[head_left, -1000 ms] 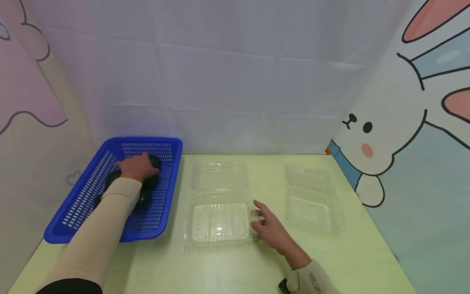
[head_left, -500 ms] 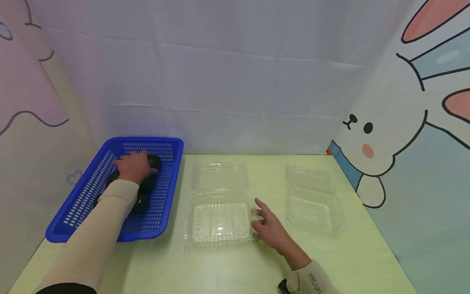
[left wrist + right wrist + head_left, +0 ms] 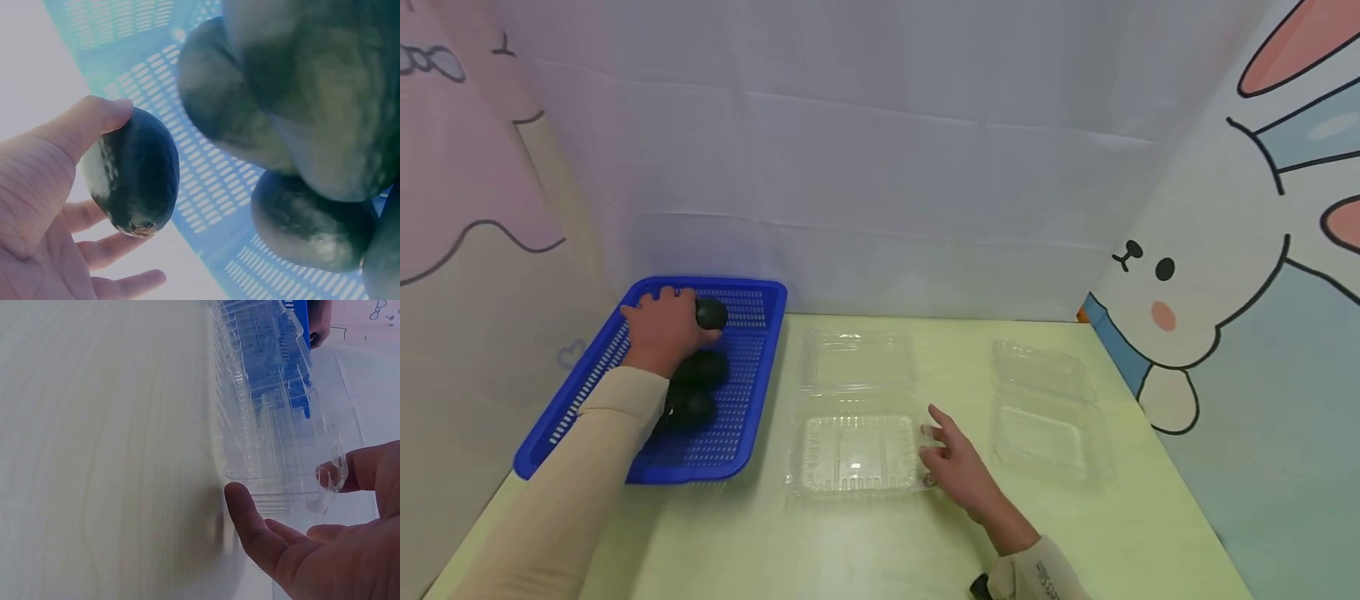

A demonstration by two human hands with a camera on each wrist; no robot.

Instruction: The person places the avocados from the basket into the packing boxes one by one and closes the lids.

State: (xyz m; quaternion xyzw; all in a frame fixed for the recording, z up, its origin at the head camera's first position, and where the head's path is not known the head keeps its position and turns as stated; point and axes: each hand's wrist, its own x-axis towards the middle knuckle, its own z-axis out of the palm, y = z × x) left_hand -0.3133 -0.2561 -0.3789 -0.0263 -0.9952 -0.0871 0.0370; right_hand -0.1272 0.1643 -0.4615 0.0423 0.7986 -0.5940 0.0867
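Pale yellow table (image 3: 880, 558) is spreading across the bottom of the frame, with a cream sleeve (image 3: 550, 500) reaching up from the lower left. Right of centre, the right hand (image 3: 966, 479) is holding the edge of a clear box (image 3: 857, 454) between thumb and fingers. This box is lying opened flat at lower centre, and a second clear box (image 3: 1052, 437) is lying, also opened, to its right. At left, a blue basket (image 3: 741, 392) is standing on the table, holding more dark green fruits (image 3: 692, 408). Over its far part, the left hand (image 3: 662, 329) is pinching one dark green fruit (image 3: 134, 175) between thumb and fingers, its lower fingers spreading loosely. Behind everything, a white sheet (image 3: 880, 167) is hanging, and a cartoon rabbit (image 3: 1210, 308) is showing at upper right.
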